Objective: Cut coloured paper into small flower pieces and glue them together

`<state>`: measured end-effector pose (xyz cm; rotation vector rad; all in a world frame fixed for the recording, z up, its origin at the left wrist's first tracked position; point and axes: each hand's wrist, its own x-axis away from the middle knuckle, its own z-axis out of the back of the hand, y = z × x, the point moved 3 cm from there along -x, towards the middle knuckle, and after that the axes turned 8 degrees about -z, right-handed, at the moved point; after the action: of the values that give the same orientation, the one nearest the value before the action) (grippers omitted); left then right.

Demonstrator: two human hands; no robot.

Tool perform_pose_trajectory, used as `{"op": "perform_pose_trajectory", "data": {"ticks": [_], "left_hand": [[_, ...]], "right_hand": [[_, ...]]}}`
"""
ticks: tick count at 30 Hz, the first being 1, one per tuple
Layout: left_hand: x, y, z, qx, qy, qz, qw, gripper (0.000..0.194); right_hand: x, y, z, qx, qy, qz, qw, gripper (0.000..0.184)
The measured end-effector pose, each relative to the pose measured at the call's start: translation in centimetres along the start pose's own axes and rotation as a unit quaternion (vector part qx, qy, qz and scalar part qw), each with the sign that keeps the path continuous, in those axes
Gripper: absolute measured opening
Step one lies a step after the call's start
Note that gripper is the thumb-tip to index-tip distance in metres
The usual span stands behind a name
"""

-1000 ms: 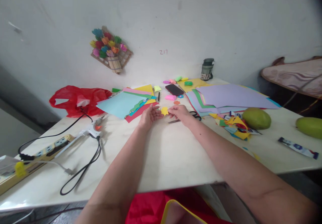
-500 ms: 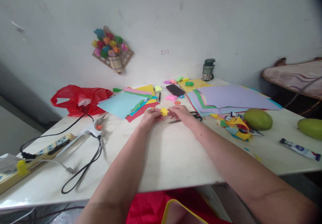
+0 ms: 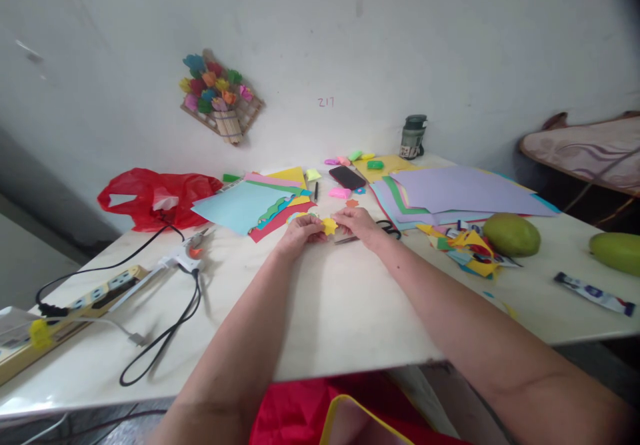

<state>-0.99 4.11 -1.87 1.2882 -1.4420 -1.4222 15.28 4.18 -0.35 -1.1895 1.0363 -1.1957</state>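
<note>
A small yellow paper flower cutout (image 3: 329,226) is held up just above the white table. My left hand (image 3: 302,231) pinches its left side between thumb and fingers. On the other side, the fingertips of my right hand (image 3: 358,223) close on the flower's right edge. Black-handled scissors (image 3: 390,229) lie under and beside my right hand, their blades partly covered by it. An orange paper flower (image 3: 353,203) rests on the table just beyond my hands. Behind my left hand lies a red paper sheet (image 3: 270,226), with pale scalloped cutouts partly hidden by that hand.
Coloured sheets (image 3: 450,188) are stacked at right, beside paper scraps (image 3: 477,251) and a green mango (image 3: 511,235). A phone (image 3: 347,177) and pink clay packet (image 3: 340,193) lie behind my hands. Left are a red bag (image 3: 145,195), glue gun (image 3: 186,258) and power strip (image 3: 100,297).
The yellow flower has turned slightly and shifted a little to the right and down between my fingers. My fingers have moved slightly closer together around it, and the view has shifted slightly.
</note>
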Motion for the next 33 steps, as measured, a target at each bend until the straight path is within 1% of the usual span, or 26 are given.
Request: {"op": "perform_pose_trajectory", "data": {"ticks": [5,9,12,14,16,17,19,20,21,22,23,24,25,27,30,33], "left_hand": [[0.1,0.0,-0.1,-0.008,-0.002,-0.003,1.0,0.026],[0.2,0.2,-0.4,-0.004,0.001,-0.013,1.0,0.03],[0.1,0.3,-0.7,-0.002,0.005,-0.017,1.0,0.03],[0.1,0.3,-0.8,0.004,0.012,-0.031,0.999,0.03],[0.0,0.3,-0.8,0.015,0.024,-0.046,0.999,0.03],[-0.1,0.3,-0.7,0.021,0.031,-0.051,0.998,0.03],[-0.1,0.3,-0.5,0.033,0.045,-0.056,0.997,0.031],[-0.1,0.3,-0.4,0.038,0.049,-0.058,0.996,0.032],[-0.1,0.3,-0.3,0.043,0.051,-0.059,0.996,0.033],[-0.1,0.3,-0.2,0.049,0.05,-0.059,0.996,0.033],[-0.1,0.3,-0.2,0.056,0.05,-0.058,0.996,0.034],[-0.1,0.3,-0.1,0.062,0.05,-0.056,0.995,0.034],[0.0,0.4,-0.1,0.068,0.051,-0.053,0.995,0.034],[0.0,0.4,-0.1,0.08,0.057,-0.05,0.994,0.033],[0.0,0.4,0.0,0.096,0.069,-0.051,0.992,0.031],[-0.2,0.2,0.4,0.107,0.084,-0.062,0.989,0.028]], "right_hand": [[0.1,-0.2,-0.1,0.009,0.002,0.003,1.0,0.026],[-0.1,-0.2,-0.1,-0.025,0.014,0.014,0.999,0.028],[-0.1,-0.2,-0.2,-0.051,0.006,0.021,0.998,0.028],[0.0,-0.1,-0.3,-0.052,0.003,0.021,0.998,0.028],[0.0,-0.2,-0.3,-0.027,0.003,0.019,0.999,0.026],[0.1,-0.3,-0.2,0.006,0.006,0.018,1.0,0.025],[0.2,-0.8,0.5,0.128,0.022,0.025,0.991,0.022],[0.2,-1.1,1.0,0.215,0.041,0.035,0.975,0.02],[0.3,-1.6,1.7,0.321,0.06,0.06,0.943,0.015],[0.5,-2.1,2.4,0.419,0.093,0.087,0.899,0.013],[0.5,-2.4,3.1,0.5,0.105,0.085,0.855,0.014],[0.5,-2.6,3.8,0.557,0.101,0.063,0.822,0.019],[0.6,-2.7,4.5,0.591,0.089,0.03,0.801,0.026],[0.8,-2.8,5.2,0.624,0.047,-0.003,0.78,0.039],[1.2,-2.7,5.3,0.647,-0.01,-0.033,0.762,0.05],[1.5,-2.6,5.1,0.66,-0.031,-0.033,0.75,0.058]]}}
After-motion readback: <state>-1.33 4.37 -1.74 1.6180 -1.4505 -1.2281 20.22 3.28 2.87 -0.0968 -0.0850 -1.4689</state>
